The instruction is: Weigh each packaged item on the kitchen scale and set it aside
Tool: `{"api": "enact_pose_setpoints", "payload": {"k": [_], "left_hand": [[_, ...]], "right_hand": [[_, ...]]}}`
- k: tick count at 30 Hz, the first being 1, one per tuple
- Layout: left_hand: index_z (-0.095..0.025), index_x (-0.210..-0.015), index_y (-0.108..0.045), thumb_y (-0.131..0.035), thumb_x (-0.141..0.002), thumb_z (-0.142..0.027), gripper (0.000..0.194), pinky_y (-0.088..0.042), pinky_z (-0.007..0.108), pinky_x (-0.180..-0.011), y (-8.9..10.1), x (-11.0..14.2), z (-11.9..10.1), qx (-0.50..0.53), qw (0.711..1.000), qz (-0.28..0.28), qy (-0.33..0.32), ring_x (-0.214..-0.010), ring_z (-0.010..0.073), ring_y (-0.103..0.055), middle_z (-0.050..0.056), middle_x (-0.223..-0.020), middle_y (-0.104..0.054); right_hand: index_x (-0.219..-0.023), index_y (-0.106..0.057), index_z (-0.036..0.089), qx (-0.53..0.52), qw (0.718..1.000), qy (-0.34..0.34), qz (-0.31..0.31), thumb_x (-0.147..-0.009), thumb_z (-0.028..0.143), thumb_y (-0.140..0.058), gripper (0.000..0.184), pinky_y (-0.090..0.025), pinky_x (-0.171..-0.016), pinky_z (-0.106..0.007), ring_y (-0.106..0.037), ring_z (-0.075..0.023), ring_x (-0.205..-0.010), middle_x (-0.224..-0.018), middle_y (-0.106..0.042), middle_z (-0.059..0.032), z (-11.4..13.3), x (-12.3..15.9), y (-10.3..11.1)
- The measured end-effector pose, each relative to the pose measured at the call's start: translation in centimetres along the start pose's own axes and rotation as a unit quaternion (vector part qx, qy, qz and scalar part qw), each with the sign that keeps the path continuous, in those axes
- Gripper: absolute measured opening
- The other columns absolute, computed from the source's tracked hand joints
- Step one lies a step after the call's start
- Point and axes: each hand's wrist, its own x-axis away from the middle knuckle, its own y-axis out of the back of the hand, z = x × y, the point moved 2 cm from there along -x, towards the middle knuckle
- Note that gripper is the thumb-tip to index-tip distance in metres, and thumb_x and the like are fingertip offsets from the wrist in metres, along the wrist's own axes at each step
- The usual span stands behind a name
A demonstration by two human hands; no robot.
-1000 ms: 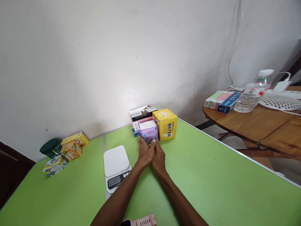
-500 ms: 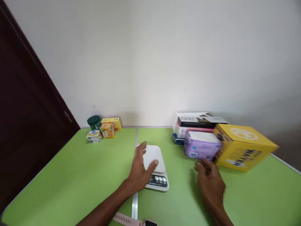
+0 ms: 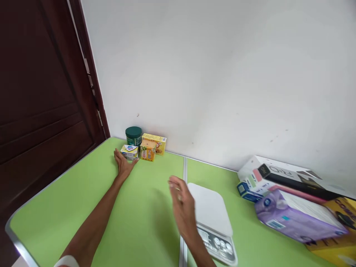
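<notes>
At the far left, my left hand spreads thumb and fingers around the near side of a small yellow-and-white box; whether the fingertips touch it I cannot tell. Right behind that box stands a round tub with a dark green lid. An orange box and a yellow box adjoin on the right. My right hand hovers over the table, loosely curved with nothing in it. Beside it lies a white kitchen scale with a bare platform; the wrist covers part of its left edge.
On the right, a purple tissue pack leans by a yellow carton, white-and-black boxes and a small blue box. The green table meets a white wall behind and has a metal seam. A dark door stands left.
My left hand has gone from over the scale to the small yellow-and-white box. My right hand has moved left, from near the tissue pack to beside the scale. The view has turned left.
</notes>
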Motion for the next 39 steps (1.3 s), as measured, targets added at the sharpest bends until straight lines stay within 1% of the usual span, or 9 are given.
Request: {"api": "enact_pose_setpoints", "payload": {"k": [4,7,10,14,17,22,27,34,39], "left_hand": [[-0.002,-0.161,-0.005,-0.09,-0.065,-0.041,0.134,-0.024,0.058,-0.128,-2.0,-1.5,-0.6,-0.027,0.999,-0.011,-0.017,-0.158,0.046,-0.022,0.036,-0.165,-0.021],[-0.005,-0.158,-0.015,-0.087,-0.068,-0.036,0.119,-0.035,0.058,-0.121,-2.5,-1.9,-0.6,-0.048,0.998,-0.032,-0.011,-0.149,0.0433,-0.038,0.031,-0.155,-0.038],[-0.006,-0.154,-0.026,-0.084,-0.07,-0.033,0.105,-0.042,0.055,-0.116,-2.3,-1.8,-0.6,-0.057,0.998,-0.031,-0.013,-0.14,0.0411,-0.048,0.026,-0.141,-0.05],[-0.009,-0.15,-0.031,-0.083,-0.069,-0.03,0.099,-0.044,0.052,-0.115,-1.3,-0.6,-0.8,-0.047,0.998,-0.024,-0.024,-0.136,0.0386,-0.051,0.022,-0.136,-0.053],[-0.013,-0.147,-0.033,-0.085,-0.066,-0.029,0.098,-0.044,0.052,-0.116,0.2,1.4,-1.0,-0.025,0.999,-0.018,-0.028,-0.137,0.0375,-0.051,0.02,-0.137,-0.053],[-0.018,-0.146,-0.038,-0.085,-0.063,-0.03,0.095,-0.044,0.055,-0.117,4.3,7.1,-1.3,0.02,1.0,0.002,-0.024,-0.137,0.0375,-0.054,0.017,-0.141,-0.054],[-0.018,-0.149,-0.039,-0.083,-0.067,-0.04,0.096,-0.054,0.056,-0.105,6.8,12.8,-4.2,0.025,0.999,0.033,-0.013,-0.13,0.04,-0.06,0.019,-0.14,-0.056],[-0.018,-0.146,-0.043,-0.081,-0.069,-0.048,0.091,-0.058,0.054,-0.097,2.8,18.8,-15.5,0.11,0.981,0.077,-0.143,-0.121,0.0385,-0.065,0.018,-0.131,-0.059],[-0.021,-0.147,-0.041,-0.08,-0.071,-0.045,0.089,-0.055,0.05,-0.101,-2.2,22.9,-20.8,0.146,0.968,0.144,-0.143,-0.12,0.0348,-0.065,0.017,-0.133,-0.058]], "right_hand": [[-0.143,-0.059,0.022,-0.059,0.991,-0.044,0.112,-0.097,0.057,-0.055,0.058,-0.054,-0.108,-0.051,-0.063,-0.0326,-0.133,-0.15,-0.061,-0.0174,-4.0,-3.4,-10.8],[-0.153,-0.05,0.02,-0.064,0.989,-0.051,0.126,-0.097,0.053,-0.051,0.065,-0.044,-0.118,-0.053,-0.054,-0.0326,-0.144,-0.159,-0.052,-0.0174,-6.2,-6.0,-15.6],[-0.156,-0.047,0.018,-0.056,0.989,-0.048,0.128,-0.097,0.047,-0.048,0.065,-0.04,-0.122,-0.052,-0.052,-0.0314,-0.145,-0.158,-0.053,-0.0162,-7.3,-7.8,-17.6],[-0.155,-0.049,0.019,-0.047,0.988,-0.048,0.138,-0.09,0.041,-0.056,0.068,-0.037,-0.123,-0.053,-0.049,-0.0317,-0.147,-0.158,-0.053,-0.0146,-7.5,-7.5,-17.6],[-0.149,-0.054,0.018,-0.045,0.986,-0.046,0.155,-0.082,0.035,-0.062,0.069,-0.036,-0.124,-0.053,-0.049,-0.0323,-0.147,-0.156,-0.055,-0.0157,-6.3,-5.7,-16.7],[-0.132,-0.063,0.022,-0.148,0.96,-0.083,0.222,-0.08,0.031,-0.061,0.052,-0.051,-0.107,-0.044,-0.065,-0.0278,-0.126,-0.134,-0.071,-0.0098,-1.9,-1.5,-13.4],[-0.124,-0.069,0.021,-0.136,0.961,-0.107,0.215,-0.092,0.05,-0.06,0.044,-0.055,-0.095,-0.043,-0.067,-0.0313,-0.115,-0.123,-0.072,-0.0108,2.0,3.4,-8.0],[-0.149,-0.053,0.026,0.006,0.999,-0.003,-0.054,-0.091,0.065,-0.062,0.071,-0.05,-0.109,-0.051,-0.055,-0.038,-0.134,-0.138,-0.064,-0.015,1.6,6.6,1.4],[-0.15,-0.052,0.022,0.075,0.989,-0.002,-0.128,-0.093,0.069,-0.055,0.074,-0.043,-0.116,-0.056,-0.054,-0.0388,-0.137,-0.144,-0.06,-0.0183,-0.5,5.7,8.3]]}}
